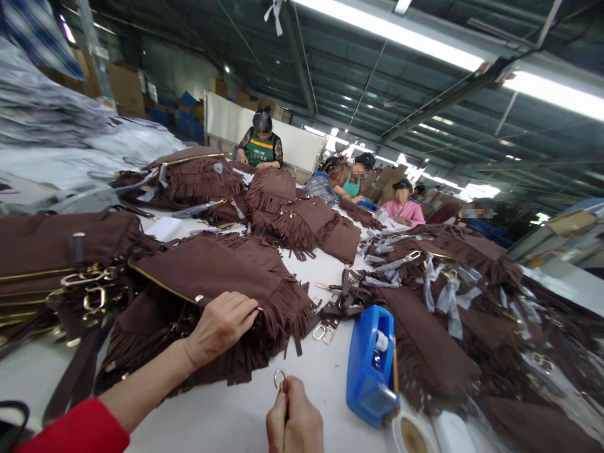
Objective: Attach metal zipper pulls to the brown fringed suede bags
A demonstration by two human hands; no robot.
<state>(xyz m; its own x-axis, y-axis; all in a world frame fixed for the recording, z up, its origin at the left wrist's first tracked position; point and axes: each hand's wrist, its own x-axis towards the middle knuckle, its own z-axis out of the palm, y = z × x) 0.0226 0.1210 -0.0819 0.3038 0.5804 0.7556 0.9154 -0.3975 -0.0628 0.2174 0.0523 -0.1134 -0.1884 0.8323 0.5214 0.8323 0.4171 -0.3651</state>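
My left hand (225, 324) is closed on the edge of a brown fringed bag (212, 264), with thumb and fingers pinched at its gold-coloured trim. The bag lies on other brown fringed pieces, and its fringe hangs down to the right. Low in the middle, my right hand (296, 420) is closed around a small gold-coloured metal hook or ring (280, 377). Only the curved top of that piece shows above the fingers. Straps with gold oval rings (324, 332) lie on the white table beyond my right hand.
A blue tape dispenser (371, 365) stands right of my right hand, beside a tape roll (411, 435). Brown bags with gold zips (61, 245) are stacked at left. More fringed bags (425, 340) are heaped at right. Several co-workers (262, 145) sit across the table.
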